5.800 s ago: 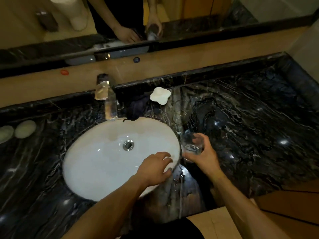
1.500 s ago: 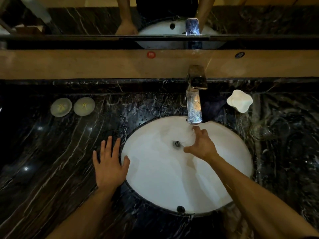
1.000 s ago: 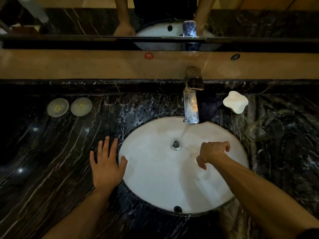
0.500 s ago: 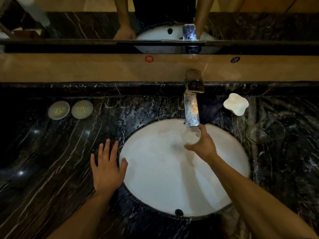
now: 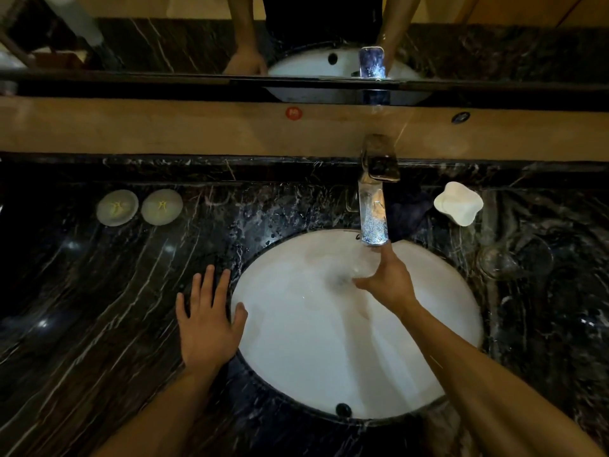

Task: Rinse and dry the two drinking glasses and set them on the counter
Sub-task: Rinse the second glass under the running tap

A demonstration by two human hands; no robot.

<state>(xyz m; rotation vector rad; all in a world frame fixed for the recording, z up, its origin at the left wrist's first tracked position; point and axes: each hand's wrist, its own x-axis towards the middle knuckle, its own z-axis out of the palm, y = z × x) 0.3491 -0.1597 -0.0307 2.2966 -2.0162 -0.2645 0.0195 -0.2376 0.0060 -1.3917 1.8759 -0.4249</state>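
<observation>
The right hand (image 5: 389,282) wraps its grip around a glass (image 5: 361,267), blurred, right under the tap (image 5: 374,219) so water runs through it over the sink (image 5: 329,374). The left hand (image 5: 207,324) lies spread flat on the counter (image 5: 99,308), likely bracing. The second glass (image 5: 504,262) waits at right.

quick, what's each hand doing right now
left hand: open, flat on the counter
right hand: closed on a glass under the faucet
</observation>
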